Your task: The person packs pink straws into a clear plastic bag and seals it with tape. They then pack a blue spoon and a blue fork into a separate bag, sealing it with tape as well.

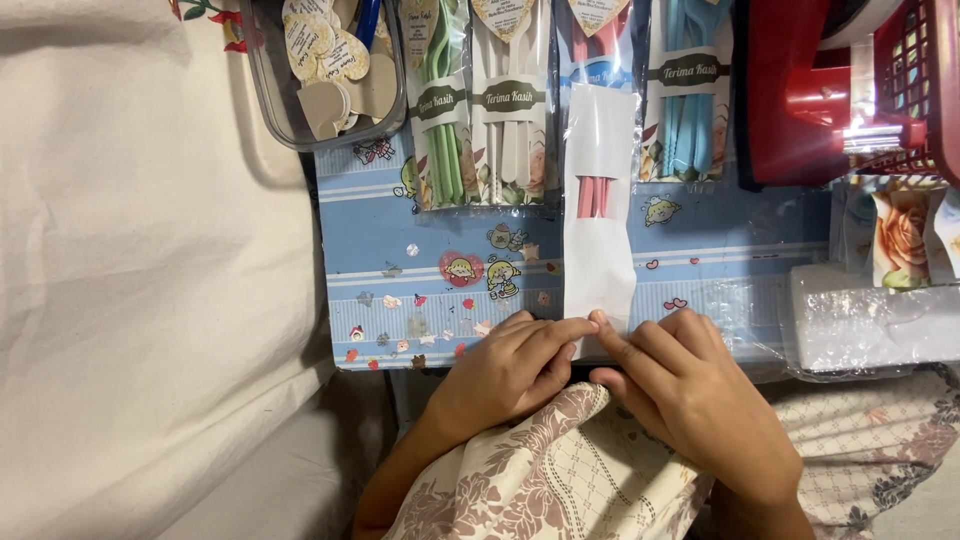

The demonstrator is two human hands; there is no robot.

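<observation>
Nearest the camera, a patterned cloth (560, 470) covers the person's lap, and both hands rest just past it at the near edge of the blue board (390, 240). The left hand (505, 370) and right hand (690, 385) meet fingertip to fingertip on the bottom end of the white packet (598, 250), fingers curled and pressing or pinching its lower edge; how firmly they grip it I cannot tell. The packet lies lengthwise on the board, pink cutlery showing through its middle. Right of the board's near corner sits a clear-wrapped white block (870, 320). Along the board's far edge lie wrapped cutlery sets (490, 110), green, white and blue. Past the board's far left corner stands a clear tub (320, 70) of heart tags; past its far right, a red basket (850, 90).
</observation>
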